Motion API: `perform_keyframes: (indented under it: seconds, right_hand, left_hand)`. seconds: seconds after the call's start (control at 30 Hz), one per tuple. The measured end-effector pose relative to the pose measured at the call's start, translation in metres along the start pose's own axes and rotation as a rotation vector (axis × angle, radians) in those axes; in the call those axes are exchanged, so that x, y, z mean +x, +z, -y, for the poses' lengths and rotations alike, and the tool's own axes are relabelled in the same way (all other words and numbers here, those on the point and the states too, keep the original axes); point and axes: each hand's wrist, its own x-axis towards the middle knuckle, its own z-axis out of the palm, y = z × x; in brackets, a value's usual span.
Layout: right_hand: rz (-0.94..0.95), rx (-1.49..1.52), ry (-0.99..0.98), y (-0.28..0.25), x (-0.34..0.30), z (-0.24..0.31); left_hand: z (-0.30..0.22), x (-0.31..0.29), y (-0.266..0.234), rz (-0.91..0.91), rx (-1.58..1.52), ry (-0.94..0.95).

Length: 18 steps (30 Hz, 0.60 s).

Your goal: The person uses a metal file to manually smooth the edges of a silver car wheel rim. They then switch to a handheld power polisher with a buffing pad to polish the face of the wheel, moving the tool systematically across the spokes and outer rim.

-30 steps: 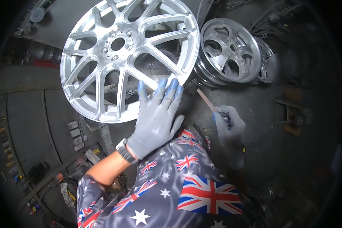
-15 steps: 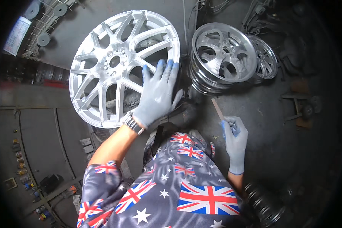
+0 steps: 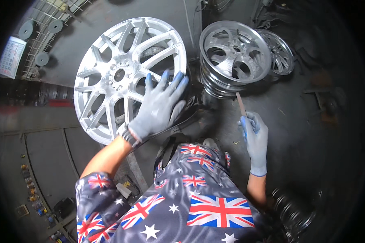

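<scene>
Wheel [image 3: 128, 81], large, silver and multi-spoked, occupied the upper left of the view, with a smaller deep-barrelled rim [image 3: 228, 60] to its right and a third rim [image 3: 287, 60] partly hidden behind that one. Left hand [image 3: 157, 106], gloved in grey and blue, lay with fingers spread over the wheel's lower right portion; contact with the metal could not be confirmed from this angle. Right hand [image 3: 257, 135], likewise gloved, pinched a thin flat stick [image 3: 241, 104] by its lower end, the free end pointing toward the deep-barrelled rim, apart from the wheel.
</scene>
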Motion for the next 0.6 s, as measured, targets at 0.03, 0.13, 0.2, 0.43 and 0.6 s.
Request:
perform_keyframes:
  seconds: [0.03, 0.13, 0.2, 0.43, 0.6]
  right_hand:
    - [-0.012, -0.003, -0.016, 0.003, -0.002, 0.005]
    - [-0.058, -0.007, -0.045, 0.019, -0.012, 0.015]
    - [-0.108, -0.01, -0.035, 0.034, -0.02, 0.016]
    - [-0.212, 0.119, -0.097, 0.15, -0.015, 0.028]
    - [-0.268, 0.177, -0.076, 0.199, 0.04, 0.041]
  left_hand:
    - [0.01, 0.018, 0.006, -0.033, 0.019, 0.03]
    - [0.044, 0.069, 0.023, -0.135, 0.064, 0.087]
    - [0.065, 0.105, 0.036, -0.162, 0.126, 0.057]
    - [0.128, 0.179, 0.056, -0.143, 0.064, -0.071]
    - [0.143, 0.194, 0.042, -0.017, 0.029, -0.058]
